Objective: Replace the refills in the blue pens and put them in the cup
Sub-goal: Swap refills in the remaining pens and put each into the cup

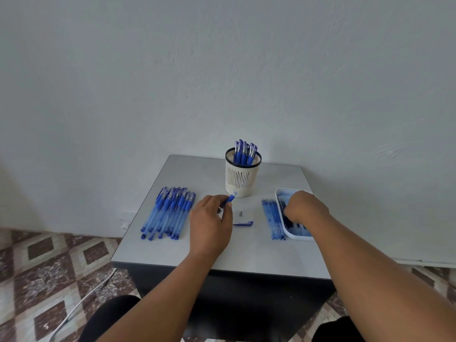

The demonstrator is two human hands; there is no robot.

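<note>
Nearest to the person, two bare arms are reaching out over a small grey table. The hands are apart. The left hand is sitting at the middle of the table, and its fingers are curling round a blue pen that is pointing up toward 1 o'clock. The right hand is at 3 o'clock, reaching into a white tray. Its fingers are bending down among the things in there, but I cannot tell if they are pinching one.

Just to the left of the tray, a row of thin blue refills is lying flat. Between the hands, a small grey tip and a blue cap are resting on the table. At 9 o'clock, a pile of blue pens is waiting, side by side.

Farther back, at 12 o'clock, a white cup with slits is standing up, and a few finished pens are poking out of the top.

I think the pen is very light and stiff. Its clear body may be slippery, so holding the blue rubber part near the tip looks best. A refill looks thin and bendy, so it probably needs a soft pinch near the middle. The tiny tip could roll away.

The table top is looking smooth and flat. Behind it, a plain pale wall is rising up. The floor is showing brown and cream diamond tiles, and a white cable is lying on it.
</note>
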